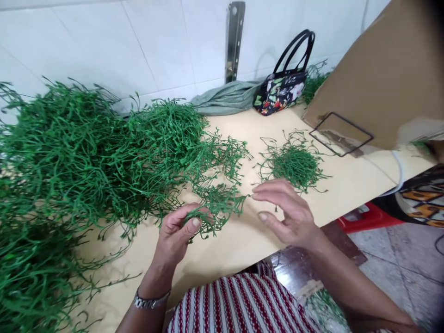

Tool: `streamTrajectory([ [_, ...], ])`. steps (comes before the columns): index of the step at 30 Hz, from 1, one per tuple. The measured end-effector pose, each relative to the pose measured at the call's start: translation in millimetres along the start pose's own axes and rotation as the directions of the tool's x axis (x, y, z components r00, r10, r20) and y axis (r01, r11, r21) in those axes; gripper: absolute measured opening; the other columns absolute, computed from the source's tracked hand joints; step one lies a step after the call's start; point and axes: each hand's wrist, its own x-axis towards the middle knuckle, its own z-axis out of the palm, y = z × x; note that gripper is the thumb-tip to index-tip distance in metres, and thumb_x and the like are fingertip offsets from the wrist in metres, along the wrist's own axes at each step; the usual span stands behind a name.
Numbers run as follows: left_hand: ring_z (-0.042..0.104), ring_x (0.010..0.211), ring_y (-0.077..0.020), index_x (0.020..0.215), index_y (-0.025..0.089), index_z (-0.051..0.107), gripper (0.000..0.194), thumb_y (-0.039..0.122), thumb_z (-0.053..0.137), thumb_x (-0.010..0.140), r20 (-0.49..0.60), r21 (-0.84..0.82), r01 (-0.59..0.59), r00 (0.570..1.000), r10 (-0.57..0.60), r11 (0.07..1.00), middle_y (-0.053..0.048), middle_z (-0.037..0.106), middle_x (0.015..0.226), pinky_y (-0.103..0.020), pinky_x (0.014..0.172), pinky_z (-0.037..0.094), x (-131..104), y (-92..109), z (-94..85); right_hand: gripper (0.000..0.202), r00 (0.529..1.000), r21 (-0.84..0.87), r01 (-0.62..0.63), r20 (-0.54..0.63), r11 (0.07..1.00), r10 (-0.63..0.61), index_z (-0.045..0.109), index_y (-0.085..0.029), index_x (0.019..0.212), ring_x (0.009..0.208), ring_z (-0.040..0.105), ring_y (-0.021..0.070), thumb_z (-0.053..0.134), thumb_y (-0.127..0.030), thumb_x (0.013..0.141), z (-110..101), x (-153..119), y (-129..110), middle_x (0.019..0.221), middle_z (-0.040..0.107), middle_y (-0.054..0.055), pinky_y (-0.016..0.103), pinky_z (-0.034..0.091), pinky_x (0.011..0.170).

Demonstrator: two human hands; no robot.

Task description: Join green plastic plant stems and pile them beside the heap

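My left hand [180, 231], with a metal watch on the wrist, is closed round a small bunch of thin green stems [222, 203] above the front part of the table. To its right, my right hand [286, 212] is held with thumb and fingers apart, its fingertips close to the stem ends. Just beyond my right hand lies a small separate pile of green stems [296, 162]. A large tangled heap of the same stems [104, 148] covers the left side of the table, and loose stems trail from it toward the middle.
The pale tabletop [333, 199] meets a white tiled wall. Against the wall are a grey-green cloth [225, 98] and a floral handbag [280, 92]. A cardboard box [378, 78] and a black wire frame [342, 134] stand at the right. Below is a red plastic object [371, 222].
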Motion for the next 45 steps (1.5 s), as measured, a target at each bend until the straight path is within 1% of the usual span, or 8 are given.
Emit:
streamTrajectory([
  [7, 0.061, 0.074, -0.0188, 0.092, 0.02, 0.069, 0.025, 0.035, 0.063, 0.073, 0.081, -0.025, -0.033, 0.996, 0.035, 0.999, -0.007, 0.07, 0.083, -0.031, 0.072, 0.047, -8.6, -9.3, -7.4, 0.022, 0.988, 0.018, 0.152, 0.031, 0.988, -0.153, 0.057, -0.018, 0.102, 0.107, 0.051, 0.0219, 0.059, -0.022, 0.08, 27.9, 13.8, -5.9, 0.112, 0.056, 0.01, 0.045, 0.044, 0.089],
  [13, 0.043, 0.12, -0.0301, 0.117, 0.024, 0.057, 0.045, 0.048, 0.048, 0.081, 0.176, 0.29, -0.167, 0.977, 0.119, 0.942, -0.01, 0.053, 0.126, -0.045, 0.1, 0.034, -23.3, 12.9, -26.8, 0.018, 0.984, 0.067, 0.16, 0.068, 0.985, -0.164, 0.06, -0.016, 0.097, 0.094, 0.054, 0.02, 0.061, -0.02, 0.079, 27.7, 19.3, -13.6, 0.094, 0.062, 0.007, 0.04, 0.047, 0.081],
  [17, 0.031, 0.129, -0.031, 0.119, 0.029, 0.054, 0.044, 0.034, 0.06, 0.076, 0.145, 0.837, -0.315, 0.916, 0.375, 0.446, -0.006, 0.048, 0.132, -0.052, 0.108, 0.018, -35.0, 51.2, -10.4, 0.013, 0.961, 0.04, 0.189, 0.198, 0.981, -0.193, 0.061, -0.015, 0.093, 0.09, 0.053, 0.0202, 0.057, -0.022, 0.082, 31.1, 27.1, -24.9, 0.089, 0.062, 0.007, 0.039, 0.046, 0.079],
  [20, 0.041, 0.123, -0.0292, 0.117, 0.025, 0.055, 0.042, 0.023, 0.059, 0.076, 0.344, 0.878, -0.441, 0.852, 0.394, 0.188, -0.007, 0.057, 0.121, -0.053, 0.11, 0.012, -38.2, 59.5, 9.1, 0.012, 0.934, 0.054, 0.23, 0.267, 0.972, -0.236, 0.06, -0.014, 0.088, 0.084, 0.052, 0.02, 0.053, -0.022, 0.084, 39.1, 33.3, -31.9, 0.08, 0.06, 0.007, 0.038, 0.045, 0.077],
  [23, 0.055, 0.107, -0.0217, 0.126, 0.018, 0.044, 0.045, 0.012, 0.047, 0.082, 0.345, 0.832, -0.448, 0.879, 0.329, 0.326, -0.01, 0.062, 0.112, -0.043, 0.104, 0.031, -35.6, 41.3, 16.6, 0.01, 0.932, 0.079, 0.22, 0.277, 0.972, -0.233, 0.058, -0.013, 0.085, 0.08, 0.052, 0.0191, 0.051, -0.02, 0.085, 47.8, 36.2, -35.3, 0.076, 0.059, 0.007, 0.036, 0.046, 0.075],
  [28, 0.061, 0.084, -0.0177, 0.102, 0.015, 0.057, 0.021, 0.016, 0.047, 0.083, 0.049, 0.721, -0.231, 0.957, 0.285, 0.653, -0.008, 0.066, 0.093, -0.03, 0.075, 0.048, -28.7, 7.7, 9.1, 0.011, 0.95, 0.12, 0.089, 0.287, 0.989, -0.12, 0.054, -0.013, 0.094, 0.08, 0.054, 0.0176, 0.049, -0.017, 0.085, 57.1, 32.2, -31.2, 0.082, 0.061, 0.007, 0.034, 0.048, 0.073],
  [39, 0.047, 0.065, -0.0175, 0.07, 0.015, 0.054, 0.016, 0.006, 0.042, 0.074, 0.258, 0.875, -0.373, 0.899, 0.353, 0.309, -0.004, 0.055, 0.063, -0.033, 0.066, 0.035, -8.3, 6.0, 17.2, 0.012, 0.944, 0.074, -0.088, 0.324, 0.993, 0.059, 0.054, -0.015, 0.086, 0.081, 0.051, 0.0185, 0.047, -0.01, 0.079, 58.9, 20.2, -26.9, 0.086, 0.059, 0.007, 0.035, 0.043, 0.073],
  [45, 0.051, 0.069, -0.0162, 0.078, 0.016, 0.055, 0.008, 0.013, 0.048, 0.077, 0.264, 0.816, -0.372, 0.921, 0.288, 0.442, -0.002, 0.058, 0.07, -0.033, 0.074, 0.035, -6.0, 6.3, 18.4, 0.011, 0.955, 0.015, -0.065, 0.29, 0.998, 0.058, 0.052, -0.014, 0.081, 0.075, 0.048, 0.0177, 0.042, -0.014, 0.085, 55.6, 14.4, -27.8, 0.078, 0.054, 0.007, 0.033, 0.042, 0.068],
])
